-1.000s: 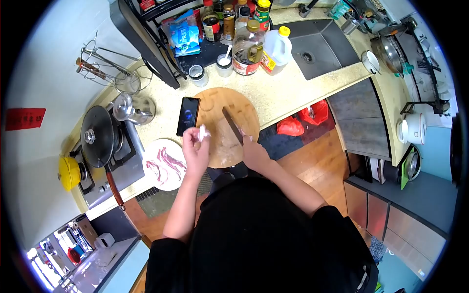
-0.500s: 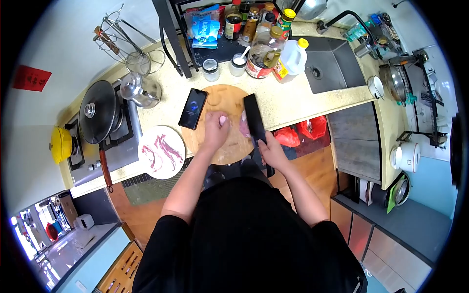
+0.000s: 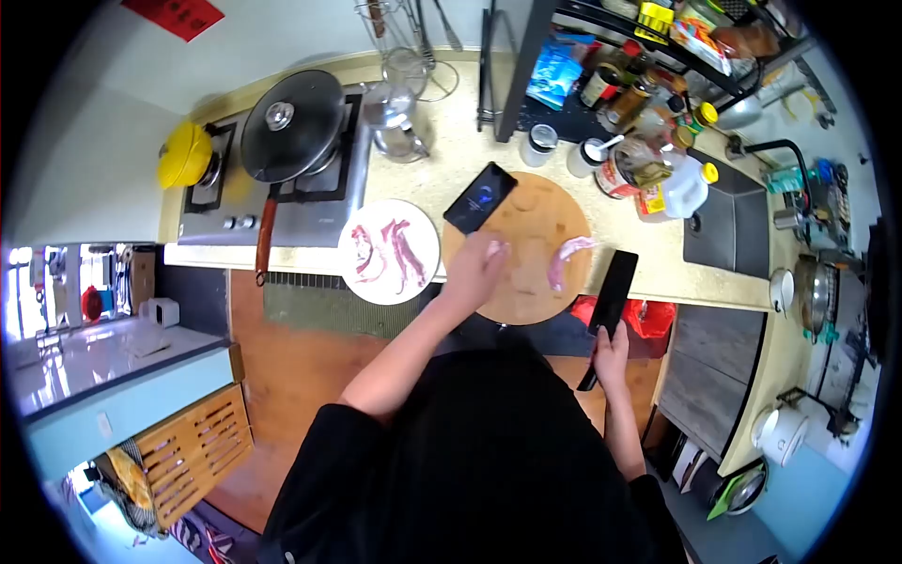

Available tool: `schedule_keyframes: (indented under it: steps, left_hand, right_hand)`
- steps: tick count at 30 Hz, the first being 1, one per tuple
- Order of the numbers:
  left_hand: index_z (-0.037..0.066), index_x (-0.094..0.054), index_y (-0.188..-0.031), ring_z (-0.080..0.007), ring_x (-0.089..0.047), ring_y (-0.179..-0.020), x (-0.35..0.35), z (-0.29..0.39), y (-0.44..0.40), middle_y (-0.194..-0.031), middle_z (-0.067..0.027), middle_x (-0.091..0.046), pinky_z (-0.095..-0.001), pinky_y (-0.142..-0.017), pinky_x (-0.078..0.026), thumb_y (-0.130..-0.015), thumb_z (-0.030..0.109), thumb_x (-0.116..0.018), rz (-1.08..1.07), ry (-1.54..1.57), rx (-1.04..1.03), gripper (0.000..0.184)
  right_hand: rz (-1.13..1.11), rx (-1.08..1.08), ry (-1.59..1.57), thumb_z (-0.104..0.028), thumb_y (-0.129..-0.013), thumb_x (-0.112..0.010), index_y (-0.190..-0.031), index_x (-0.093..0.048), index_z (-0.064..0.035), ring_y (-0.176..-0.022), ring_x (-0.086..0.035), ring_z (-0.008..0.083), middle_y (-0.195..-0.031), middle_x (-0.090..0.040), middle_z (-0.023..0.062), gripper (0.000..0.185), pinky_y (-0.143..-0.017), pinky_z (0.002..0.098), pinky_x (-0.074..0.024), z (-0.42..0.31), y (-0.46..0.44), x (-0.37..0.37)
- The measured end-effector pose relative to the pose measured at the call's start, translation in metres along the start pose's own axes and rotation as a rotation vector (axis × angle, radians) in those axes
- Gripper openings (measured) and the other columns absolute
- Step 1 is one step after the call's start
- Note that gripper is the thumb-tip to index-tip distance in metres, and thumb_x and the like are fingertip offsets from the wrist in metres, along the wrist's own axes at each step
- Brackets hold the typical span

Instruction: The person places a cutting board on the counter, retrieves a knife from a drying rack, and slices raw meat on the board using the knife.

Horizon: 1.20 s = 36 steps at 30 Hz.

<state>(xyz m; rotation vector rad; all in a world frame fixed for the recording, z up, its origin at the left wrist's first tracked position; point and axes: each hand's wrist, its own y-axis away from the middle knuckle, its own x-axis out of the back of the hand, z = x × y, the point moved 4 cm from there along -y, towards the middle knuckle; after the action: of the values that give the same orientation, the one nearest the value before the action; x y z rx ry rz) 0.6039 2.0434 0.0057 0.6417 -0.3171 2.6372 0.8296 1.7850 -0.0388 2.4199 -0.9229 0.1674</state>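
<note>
The meat strip point(image 3: 561, 258) is lying on the right part of the round board point(image 3: 531, 214), curving, its long axis running roughly from the table's point(image 3: 465, 141) far side toward its near edge, with the upper end bending right to the board's rim. Going from left to right, the plate point(image 3: 429, 246) is sitting at the table's near edge, carrying more strips. The left hand point(image 3: 474, 271) is hovering over the board's left part, its fingers curling closed around a small pale piece at the tips. The strip is lying to its right, and these fingertips are being nearer to it than the right hand point(image 3: 612, 353), which is gripping the cleaver point(image 3: 616, 289) firmly by the handle, past the board's right edge; the blade is standing just beside the strip, apart from it.

As for writing, the red paper point(image 3: 178, 13) is bearing blurred characters, the phone point(image 3: 481, 197) is glowing blue, and the blue packet point(image 3: 556, 73), red-labelled jar point(image 3: 615, 177) and yellow-capped jug point(image 3: 683, 191) are showing no legible brand.
</note>
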Motion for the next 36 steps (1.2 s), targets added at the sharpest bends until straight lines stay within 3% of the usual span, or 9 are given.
schedule_keyframes:
  steps: [3,6,9,11,15,20,23,29,36]
  left_hand:
    - [0.000,-0.065,-0.102,-0.0288,-0.066,-0.077,0.067,0.001,0.010,-0.084,-0.0166,-0.066,-0.0389,-0.069,-0.051,-0.097,0.018,-0.068,0.153,-0.013,0.036,0.019]
    - [-0.002,-0.066,-0.103,-0.0418,-0.068,-0.084,0.105,-0.019,0.009,-0.089,-0.0233,-0.068,-0.0442,-0.077,-0.053,-0.096,0.017,-0.066,0.133,-0.072,0.190,0.020]
    - [0.001,-0.068,-0.100,-0.0400,-0.067,-0.095,0.096,-0.056,0.000,-0.101,-0.0194,-0.068,-0.0471,-0.076,-0.054,-0.089,0.020,-0.072,0.140,-0.501,0.025,0.023]
    - [0.005,-0.069,-0.097,-0.0355,-0.066,-0.097,0.059,-0.006,-0.022,-0.100,-0.0155,-0.066,-0.0451,-0.075,-0.055,-0.086,0.031,-0.074,0.054,-0.696,0.105,0.029]
    - [0.008,-0.068,-0.102,-0.0337,-0.064,-0.093,-0.079,-0.027,-0.023,-0.100,-0.0165,-0.063,-0.0454,-0.074,-0.054,-0.085,0.033,-0.073,-0.140,-0.366,-0.165,0.031]
    - [0.002,-0.063,-0.112,-0.0282,-0.068,-0.099,-0.167,-0.027,-0.027,-0.108,-0.0125,-0.066,-0.0412,-0.083,-0.058,-0.086,0.034,-0.073,-0.288,-0.607,0.033,0.042]
    - [0.002,-0.064,-0.114,-0.0313,-0.069,-0.102,-0.178,-0.021,-0.024,-0.111,-0.0160,-0.066,-0.0413,-0.087,-0.059,-0.088,0.032,-0.071,-0.550,-0.650,0.099,0.040]
    - [-0.002,-0.064,-0.115,-0.0284,-0.071,-0.103,-0.161,-0.036,-0.013,-0.112,-0.0192,-0.069,-0.0409,-0.081,-0.058,-0.090,0.022,-0.067,-0.471,-0.279,0.189,0.035]
    - [0.001,-0.060,-0.105,-0.0233,-0.071,-0.081,-0.084,-0.047,0.015,-0.094,-0.0170,-0.071,-0.0368,-0.074,-0.057,-0.099,0.018,-0.058,-0.243,0.431,0.279,0.019]
  right_hand:
    - [-0.021,-0.031,-0.045,-0.008,-0.105,-0.049,-0.116,-0.048,-0.0084,-0.041,-0.047,0.0121,-0.063,-0.047,0.0006,0.010,-0.037,0.0290,-0.0413,-0.005,-0.001,-0.005]
    - [-0.076,-0.016,-0.007,-0.008,-0.106,-0.048,-0.114,-0.048,-0.0084,-0.041,-0.048,0.0124,-0.062,-0.046,0.0006,0.008,-0.037,0.0290,-0.0413,-0.015,-0.007,-0.013]
    - [-0.143,0.011,0.043,-0.007,-0.106,-0.048,-0.125,-0.051,-0.0098,-0.040,-0.046,0.0121,-0.063,-0.045,0.0006,0.019,-0.037,0.0302,-0.0426,-0.023,-0.012,-0.018]
    - [-0.145,0.041,0.075,-0.007,-0.106,-0.047,-0.123,-0.051,-0.0089,-0.040,-0.046,0.0116,-0.063,-0.045,0.0004,0.018,-0.038,0.0297,-0.0426,-0.032,-0.013,-0.019]
    - [-0.129,-0.007,0.051,-0.007,-0.106,-0.048,-0.120,-0.052,-0.0078,-0.042,-0.045,0.0099,-0.065,-0.046,-0.0006,0.014,-0.039,0.0284,-0.0429,-0.039,-0.002,-0.014]
    - [-0.110,0.129,0.122,-0.007,-0.106,-0.049,-0.119,-0.052,-0.0077,-0.046,-0.045,0.0078,-0.067,-0.048,-0.0022,0.014,-0.040,0.0262,-0.0379,-0.027,0.000,0.002]
    - [-0.071,0.088,0.037,-0.007,-0.105,-0.050,-0.118,-0.052,-0.0073,-0.046,-0.045,0.0077,-0.067,-0.048,-0.0023,0.013,-0.041,0.0261,-0.0364,-0.019,0.002,0.004]
    - [-0.132,0.048,0.060,-0.007,-0.105,-0.050,-0.118,-0.052,-0.0079,-0.045,-0.047,0.0097,-0.067,-0.048,-0.0008,0.013,-0.040,0.0277,-0.0421,-0.013,-0.004,0.002]
    - [-0.170,-0.006,0.113,-0.009,-0.107,-0.047,-0.119,-0.048,-0.0071,-0.040,-0.049,0.0130,-0.068,-0.052,0.0027,0.012,-0.038,0.0298,-0.0454,-0.030,-0.013,-0.016]
